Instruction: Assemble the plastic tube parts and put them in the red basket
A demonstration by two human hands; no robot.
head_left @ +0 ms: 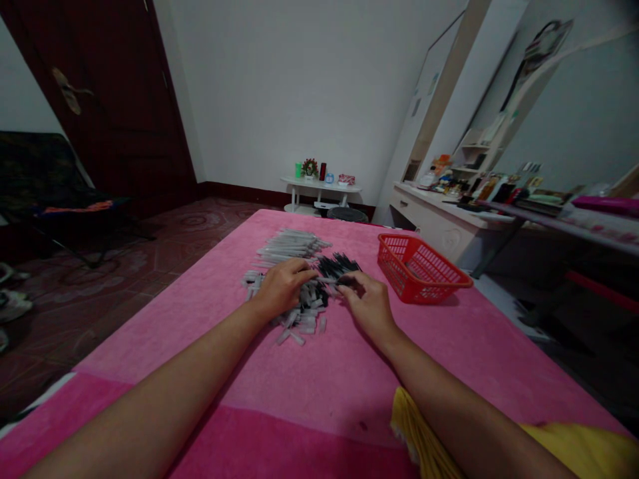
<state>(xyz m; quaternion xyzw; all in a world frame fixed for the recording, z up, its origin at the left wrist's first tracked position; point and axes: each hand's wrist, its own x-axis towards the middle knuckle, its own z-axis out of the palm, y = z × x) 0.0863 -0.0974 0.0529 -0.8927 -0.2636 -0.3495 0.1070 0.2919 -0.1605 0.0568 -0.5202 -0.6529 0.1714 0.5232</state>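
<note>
My left hand (285, 285) is closed on one end of a slim pale pen barrel (327, 280), held level above the pink cloth. At its other end, the fingertips of my right hand (368, 303) pinch a small dark piece, perhaps the pen's tip; its exact kind is too small to tell. Under and in front of my left hand lies a heap of clear pen caps (307, 319) mixed with black pieces. Behind it rests a stack of pale pen barrels (289, 246). Thin black pen parts (338, 265) lie in a bunch just beyond my hands.
A red plastic basket (424, 269) stands to the right of my right hand. Pink cloth (309, 386) covers the surface, with yellow fabric (424, 432) under my right forearm. Further off are a dressing table (439, 219), a small white table (319, 184) and a folding chair (54, 179).
</note>
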